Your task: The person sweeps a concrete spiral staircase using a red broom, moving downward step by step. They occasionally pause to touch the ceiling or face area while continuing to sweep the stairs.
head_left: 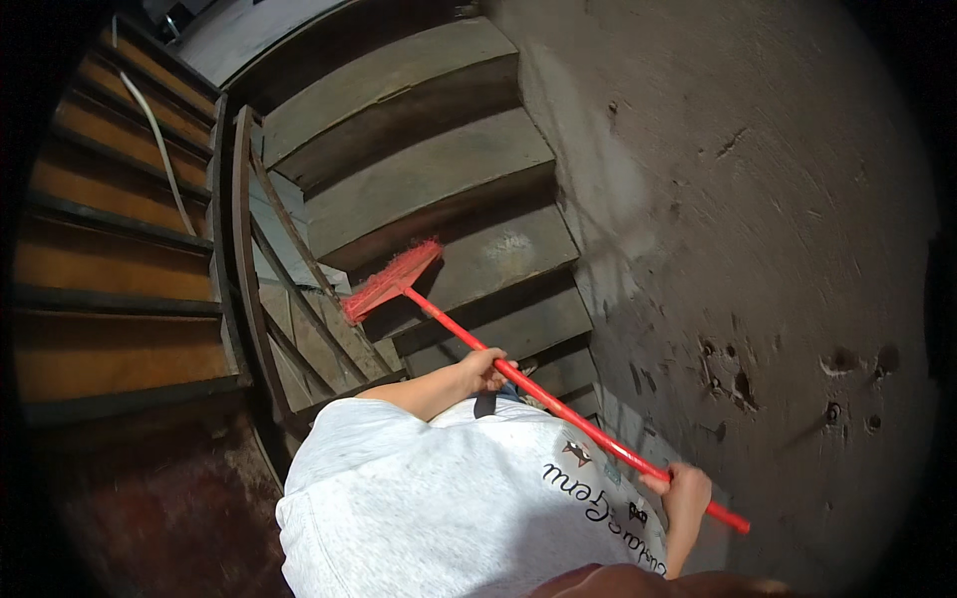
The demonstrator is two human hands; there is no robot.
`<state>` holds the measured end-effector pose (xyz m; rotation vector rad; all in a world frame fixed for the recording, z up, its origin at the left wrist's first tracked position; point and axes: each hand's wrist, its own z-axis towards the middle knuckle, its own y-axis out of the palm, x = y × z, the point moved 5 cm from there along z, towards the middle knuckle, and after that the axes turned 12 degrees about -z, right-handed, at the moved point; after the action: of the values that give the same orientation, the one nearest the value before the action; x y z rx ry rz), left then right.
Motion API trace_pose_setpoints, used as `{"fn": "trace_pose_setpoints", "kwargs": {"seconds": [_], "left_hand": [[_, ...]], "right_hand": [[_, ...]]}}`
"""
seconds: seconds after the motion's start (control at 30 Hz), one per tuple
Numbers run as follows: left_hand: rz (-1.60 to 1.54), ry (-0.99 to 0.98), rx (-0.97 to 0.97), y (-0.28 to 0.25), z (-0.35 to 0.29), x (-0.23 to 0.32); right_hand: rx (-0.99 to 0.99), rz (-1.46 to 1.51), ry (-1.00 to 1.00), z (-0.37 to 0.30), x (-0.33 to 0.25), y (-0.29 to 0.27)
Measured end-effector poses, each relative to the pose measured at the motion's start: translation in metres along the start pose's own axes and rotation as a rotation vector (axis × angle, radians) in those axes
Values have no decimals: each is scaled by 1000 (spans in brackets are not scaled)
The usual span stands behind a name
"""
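A broom with a red handle and a red bristled head slants across my body. Its head is at the left side of a stair step, close to the railing, with the bristles turned away from me. My left hand is closed round the middle of the handle. Lower down and to the right, my right hand grips the handle near its end, and a short piece sticks out past it. Pale dust marks a step to the right of the broom head.
Several worn steps climb ahead of me. A rough brown wall borders them on the right. To the left runs a metal railing with slanted bars, and beyond it is an orange-brown panel with dark slats.
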<state>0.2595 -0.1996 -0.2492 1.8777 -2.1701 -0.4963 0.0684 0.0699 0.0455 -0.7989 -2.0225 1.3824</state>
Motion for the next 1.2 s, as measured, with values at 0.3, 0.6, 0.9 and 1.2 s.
{"fn": "trace_pose_setpoints", "kwargs": {"seconds": [0.3,0.6,0.9,1.2], "left_hand": [[-228,467,412,58,65,6],[259,335,-6,182,34,-5],[568,503,195,123,114,-24],[484,-22,-120,119,57,-67]], "right_hand": [[227,-171,23,13,-5,-63],[144,-8,333,-58,33,-62],[-21,213,325,-88,15,31],[-270,394,659,-127,40,25]]}}
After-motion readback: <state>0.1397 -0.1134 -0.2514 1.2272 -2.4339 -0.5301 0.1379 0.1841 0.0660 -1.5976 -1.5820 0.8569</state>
